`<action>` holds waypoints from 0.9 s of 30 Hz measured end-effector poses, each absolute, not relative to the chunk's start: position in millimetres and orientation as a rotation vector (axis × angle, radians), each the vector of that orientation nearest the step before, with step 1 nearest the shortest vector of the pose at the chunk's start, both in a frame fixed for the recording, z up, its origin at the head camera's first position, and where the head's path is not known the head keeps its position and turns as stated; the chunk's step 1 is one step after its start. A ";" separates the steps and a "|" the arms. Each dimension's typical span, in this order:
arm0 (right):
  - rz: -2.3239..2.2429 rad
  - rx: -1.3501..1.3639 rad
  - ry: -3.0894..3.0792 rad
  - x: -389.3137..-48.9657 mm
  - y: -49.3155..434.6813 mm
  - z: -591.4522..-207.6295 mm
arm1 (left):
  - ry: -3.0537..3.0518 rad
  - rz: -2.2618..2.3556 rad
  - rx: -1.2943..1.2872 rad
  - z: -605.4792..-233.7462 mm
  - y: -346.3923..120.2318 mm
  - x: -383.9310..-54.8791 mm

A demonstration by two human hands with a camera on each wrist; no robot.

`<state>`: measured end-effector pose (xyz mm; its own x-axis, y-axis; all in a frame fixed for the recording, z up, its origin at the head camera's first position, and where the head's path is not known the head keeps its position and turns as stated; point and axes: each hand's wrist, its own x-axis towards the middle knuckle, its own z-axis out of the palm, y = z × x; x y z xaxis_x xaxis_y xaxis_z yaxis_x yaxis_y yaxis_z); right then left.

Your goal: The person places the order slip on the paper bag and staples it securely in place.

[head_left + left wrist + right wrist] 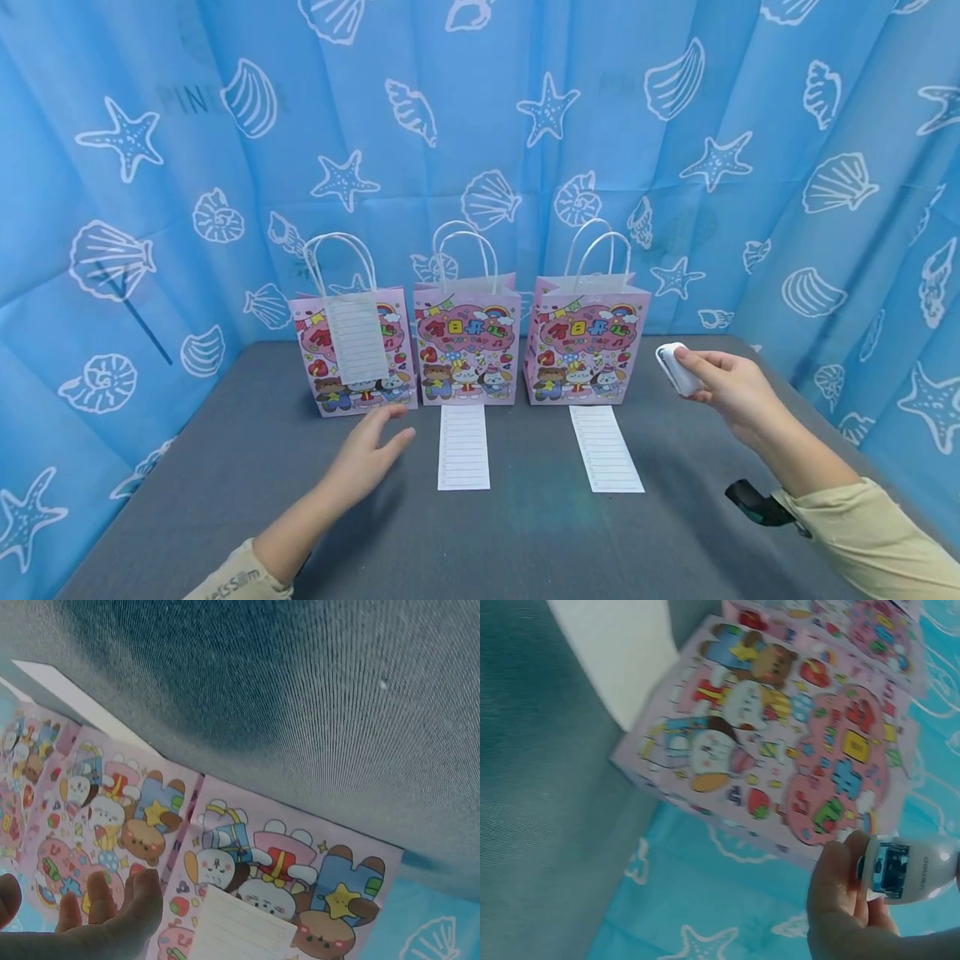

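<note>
My right hand holds a small white device that looks like a mini stapler, raised to the right of the bags. In the right wrist view, dark lettering and a shiny end show on the mini stapler. My left hand hovers in front of the left pink gift bag, fingers loosely spread, holding nothing. A lined paper strip hangs down this bag's front; its fastening cannot be made out. Two more lined strips, the middle one and the right one, lie on the table.
Upright behind the flat strips stand a middle gift bag and a right gift bag, both with white handles. A grey cloth-covered table carries everything. Blue curtain with shell prints hangs close behind and at both sides.
</note>
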<state>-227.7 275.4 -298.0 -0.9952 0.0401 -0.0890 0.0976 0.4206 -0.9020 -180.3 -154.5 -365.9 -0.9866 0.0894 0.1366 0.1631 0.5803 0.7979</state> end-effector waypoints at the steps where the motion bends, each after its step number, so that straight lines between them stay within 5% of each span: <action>1: -1.652 0.134 2.598 -227.5 276.0 -300.7 | -2.719 -1.378 -0.221 -366.9 -153.7 -180.1; 27: -1.586 0.226 2.501 -226.4 285.8 -334.3 | -2.784 -1.377 -0.346 -381.3 -132.2 -172.2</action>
